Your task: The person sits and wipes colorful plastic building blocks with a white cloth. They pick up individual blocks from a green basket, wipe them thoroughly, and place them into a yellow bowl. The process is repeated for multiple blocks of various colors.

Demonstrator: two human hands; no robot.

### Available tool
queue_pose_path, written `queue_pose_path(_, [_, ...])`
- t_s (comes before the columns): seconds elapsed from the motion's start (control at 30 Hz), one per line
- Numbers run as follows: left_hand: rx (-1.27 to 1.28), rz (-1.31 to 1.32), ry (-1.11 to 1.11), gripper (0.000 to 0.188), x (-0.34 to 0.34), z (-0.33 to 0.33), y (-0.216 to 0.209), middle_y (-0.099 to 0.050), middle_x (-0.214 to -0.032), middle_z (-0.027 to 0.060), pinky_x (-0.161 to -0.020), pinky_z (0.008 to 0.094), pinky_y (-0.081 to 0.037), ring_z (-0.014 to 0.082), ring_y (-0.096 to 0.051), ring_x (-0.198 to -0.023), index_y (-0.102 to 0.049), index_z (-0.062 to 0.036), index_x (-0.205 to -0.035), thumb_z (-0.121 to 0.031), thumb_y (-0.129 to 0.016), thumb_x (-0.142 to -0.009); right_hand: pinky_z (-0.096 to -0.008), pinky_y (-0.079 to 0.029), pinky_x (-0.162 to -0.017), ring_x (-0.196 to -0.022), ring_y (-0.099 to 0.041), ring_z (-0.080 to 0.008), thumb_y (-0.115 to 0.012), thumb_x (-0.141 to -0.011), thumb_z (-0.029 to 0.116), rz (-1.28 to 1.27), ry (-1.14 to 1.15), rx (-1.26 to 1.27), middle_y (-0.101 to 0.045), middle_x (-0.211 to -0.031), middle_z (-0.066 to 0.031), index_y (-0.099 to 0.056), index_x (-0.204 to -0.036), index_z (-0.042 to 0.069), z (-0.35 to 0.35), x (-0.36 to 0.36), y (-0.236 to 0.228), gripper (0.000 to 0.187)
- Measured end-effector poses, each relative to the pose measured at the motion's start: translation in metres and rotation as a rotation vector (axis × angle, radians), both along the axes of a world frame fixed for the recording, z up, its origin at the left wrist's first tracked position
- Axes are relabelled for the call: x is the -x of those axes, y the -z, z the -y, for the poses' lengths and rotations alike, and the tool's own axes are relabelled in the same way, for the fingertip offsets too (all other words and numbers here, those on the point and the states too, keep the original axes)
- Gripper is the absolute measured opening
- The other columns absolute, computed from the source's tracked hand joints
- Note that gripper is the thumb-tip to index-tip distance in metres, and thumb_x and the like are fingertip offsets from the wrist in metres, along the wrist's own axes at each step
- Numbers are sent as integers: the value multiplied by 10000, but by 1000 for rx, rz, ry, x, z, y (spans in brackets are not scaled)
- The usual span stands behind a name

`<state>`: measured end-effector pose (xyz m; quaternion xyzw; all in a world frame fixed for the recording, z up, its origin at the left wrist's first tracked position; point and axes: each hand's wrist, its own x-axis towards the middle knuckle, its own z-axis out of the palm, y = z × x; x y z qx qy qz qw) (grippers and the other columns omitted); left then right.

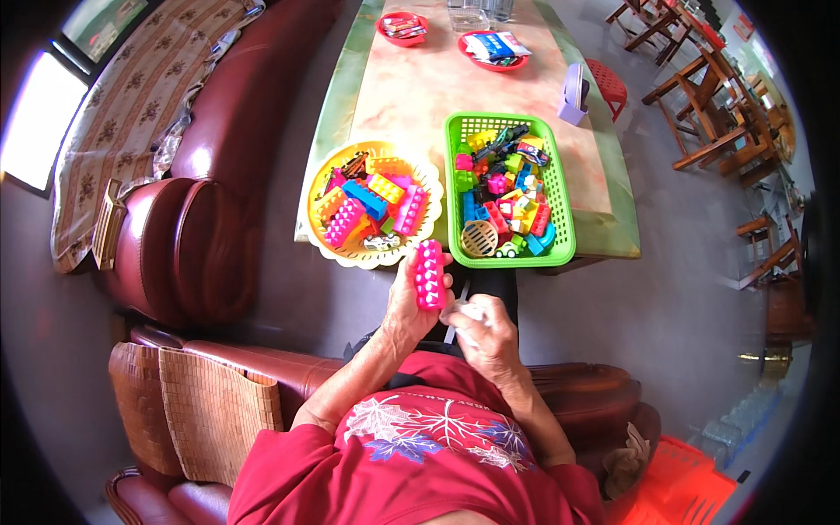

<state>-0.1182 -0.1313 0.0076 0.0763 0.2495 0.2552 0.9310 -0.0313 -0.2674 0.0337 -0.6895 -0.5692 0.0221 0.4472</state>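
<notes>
Nearest me, my left hand [404, 308] gripped a pink studded plastic building block [429, 274], fingers closed around its lower part, holding it upright just off the near edge of the long marble-patterned table [411, 96]. My right hand [486, 337] was curled shut on a small white item [462, 309] beside the block; I could not tell what it was. A yellow round plastic basket [374, 203] and a green rectangular plastic basket [506, 185], both filled with coloured blocks, sat at the table's near edge.
</notes>
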Motion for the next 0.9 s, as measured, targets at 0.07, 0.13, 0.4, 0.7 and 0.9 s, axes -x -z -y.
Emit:
queue_pose_path(0.07, [-26, -24, 31, 439, 0, -1, -1, -645, -986, 80, -569, 326, -473, 199, -602, -756, -547, -88, -1148, -465, -532, -925, -351, -535, -625, -781, -622, -273, -724, -676, -42, -188, 14, -41, -552, -947, -118, -682, -952, 107, 8, -9, -2, 317])
queue_pose_path(0.13, [-48, -89, 69, 435, -1, 1, -1, -658, -949, 77, -594, 335, -495, 198, -613, -760, -566, -82, -1124, -465, -542, -919, -348, -533, -632, -790, -622, -267, -737, -677, -62, -164, 36, -54, -552, -960, -125, -669, -999, 100, 12, -17, -15, 367])
queue_pose_path(0.4, [-115, -122, 201, 412, -8, 25, -9, -649, -970, 58, -760, 327, -517, 163, -627, -828, -577, -75, -1123, -445, -484, -966, -367, -533, -674, -857, -597, -275, -704, -704, 16, 17, -14, -78, -546, -974, -116, -681, -1001, 98, -11, -2, -19, 309])
queue_pose_path(0.7, [-452, -213, 286, 330, -4, 30, -28, -590, -853, -85, -596, 150, -393, -2, -488, -681, -610, -59, -1156, -322, -508, -984, -371, -519, -693, -845, -607, -280, -678, -721, -33, 22, 293, -14, -570, -911, -97, -666, -927, 79, -26, -54, -27, 235])
queue_pose_path(0.9, [-711, -180, 257, 349, -2, 28, -10, -618, -947, -46, -658, 150, -400, -12, -488, -752, -609, -14, -1170, -293, -490, -997, -308, -506, -739, -850, -619, -224, -676, -729, -66, -280, -142, 10, -575, -955, -87, -677, -978, 56, -13, -48, -63, 278])
